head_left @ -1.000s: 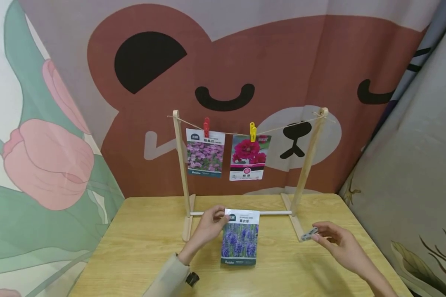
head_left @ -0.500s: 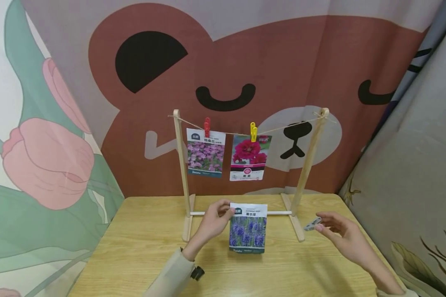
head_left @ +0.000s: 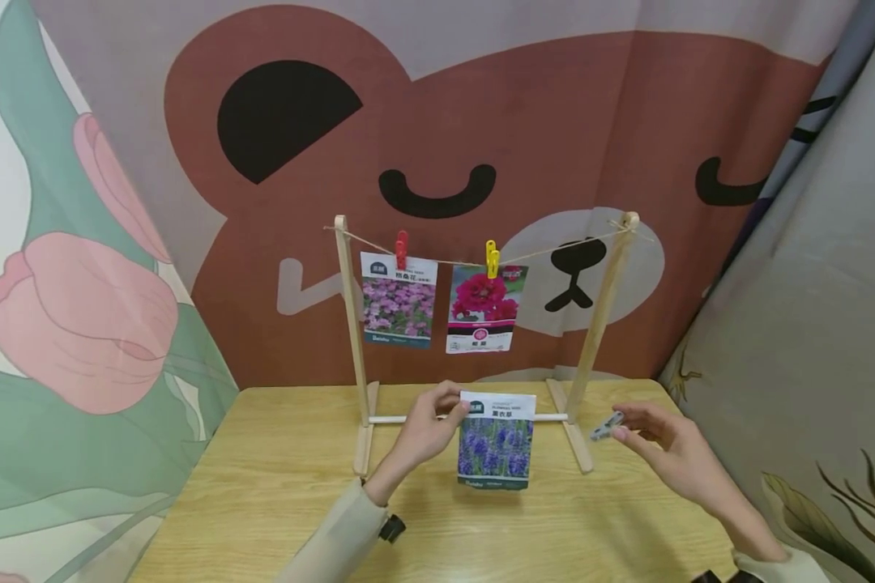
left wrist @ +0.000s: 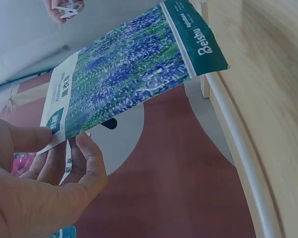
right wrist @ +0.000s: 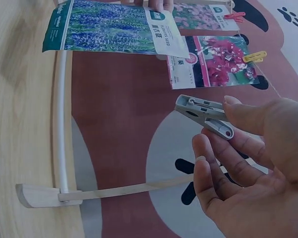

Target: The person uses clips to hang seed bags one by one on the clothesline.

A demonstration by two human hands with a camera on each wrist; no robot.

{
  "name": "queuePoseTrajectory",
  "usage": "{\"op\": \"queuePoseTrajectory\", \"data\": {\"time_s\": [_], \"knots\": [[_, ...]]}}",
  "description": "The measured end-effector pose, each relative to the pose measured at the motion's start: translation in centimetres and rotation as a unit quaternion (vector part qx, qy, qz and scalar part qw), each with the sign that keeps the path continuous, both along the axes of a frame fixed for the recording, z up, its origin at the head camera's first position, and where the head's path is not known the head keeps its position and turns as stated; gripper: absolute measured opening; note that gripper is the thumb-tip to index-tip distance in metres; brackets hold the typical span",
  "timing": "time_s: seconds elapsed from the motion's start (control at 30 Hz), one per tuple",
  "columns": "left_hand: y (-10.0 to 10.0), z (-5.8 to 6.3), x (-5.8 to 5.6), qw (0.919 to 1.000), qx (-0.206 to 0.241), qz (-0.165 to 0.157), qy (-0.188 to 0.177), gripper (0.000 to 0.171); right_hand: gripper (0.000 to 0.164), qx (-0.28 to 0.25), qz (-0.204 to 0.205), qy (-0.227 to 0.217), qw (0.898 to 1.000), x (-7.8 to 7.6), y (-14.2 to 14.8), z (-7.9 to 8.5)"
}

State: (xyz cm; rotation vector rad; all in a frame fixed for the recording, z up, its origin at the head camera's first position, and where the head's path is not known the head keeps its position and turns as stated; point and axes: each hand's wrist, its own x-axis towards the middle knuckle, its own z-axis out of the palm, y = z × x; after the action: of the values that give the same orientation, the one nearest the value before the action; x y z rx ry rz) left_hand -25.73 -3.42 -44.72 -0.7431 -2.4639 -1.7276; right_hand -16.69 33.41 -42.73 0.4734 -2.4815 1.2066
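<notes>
My left hand (head_left: 428,425) pinches the upper left corner of a seed packet (head_left: 496,445) printed with purple-blue flowers, thumb in front and fingers behind. The packet hangs upright above the table, in front of the rack's white crossbar. Off to the right, my right hand (head_left: 671,453) holds a grey clothespin (right wrist: 206,116) between thumb and index finger, its other fingers curled below. Behind them a string (head_left: 554,248) spans a wooden rack. From it hang a pink-flower seed packet (head_left: 399,304) under a red clothespin (head_left: 402,249) and a magenta-flower packet (head_left: 484,312) under a yellow clothespin (head_left: 492,259).
The rack's wooden posts (head_left: 601,316) stand on flat feet (head_left: 570,429) joined by a white rod (head_left: 390,419). A light wood table (head_left: 277,486) lies beneath. Printed curtains (head_left: 481,105) enclose the back and sides.
My left hand has raised the purple-blue packet and carried it to the right. My right hand has lifted slightly with the grey clothespin. The hanging packets stay on the string.
</notes>
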Motion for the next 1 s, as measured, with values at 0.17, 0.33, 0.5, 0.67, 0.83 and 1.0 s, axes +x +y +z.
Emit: {"op": "queuePoseTrajectory", "data": {"time_s": [0.17, 0.33, 0.5, 0.67, 0.83, 1.0], "knots": [[0.5, 0.3, -0.1, 0.9999, 0.014, 0.009, 0.000, 0.015, 0.036, -0.001, 0.009, 0.005, 1.000, -0.1, -0.2, 0.6], [1.0, 0.6, -0.2, 0.9993, 0.028, 0.017, 0.020, 0.016, 0.034, -0.002, 0.009, 0.022, 1.000, -0.3, -0.2, 1.5], [1.8, 1.4, -0.3, 0.9983, 0.039, 0.008, 0.042, 0.016, 0.033, 0.007, 0.011, 0.043, 0.999, -0.8, -0.2, 2.8], [2.6, 2.3, -0.4, 0.9982, 0.032, 0.004, 0.051, 0.018, 0.033, 0.032, 0.004, 0.059, 0.998, -1.2, -0.2, 4.3], [3.5, 3.2, -0.5, 0.9972, 0.034, 0.004, 0.066, 0.017, 0.034, 0.044, 0.002, 0.064, 0.997, -1.5, 0.0, 5.6], [4.3, 3.6, -0.9, 0.9957, 0.036, 0.000, 0.085, 0.016, 0.036, 0.047, -0.007, 0.068, 0.997, -1.7, 0.3, 6.7]]}}
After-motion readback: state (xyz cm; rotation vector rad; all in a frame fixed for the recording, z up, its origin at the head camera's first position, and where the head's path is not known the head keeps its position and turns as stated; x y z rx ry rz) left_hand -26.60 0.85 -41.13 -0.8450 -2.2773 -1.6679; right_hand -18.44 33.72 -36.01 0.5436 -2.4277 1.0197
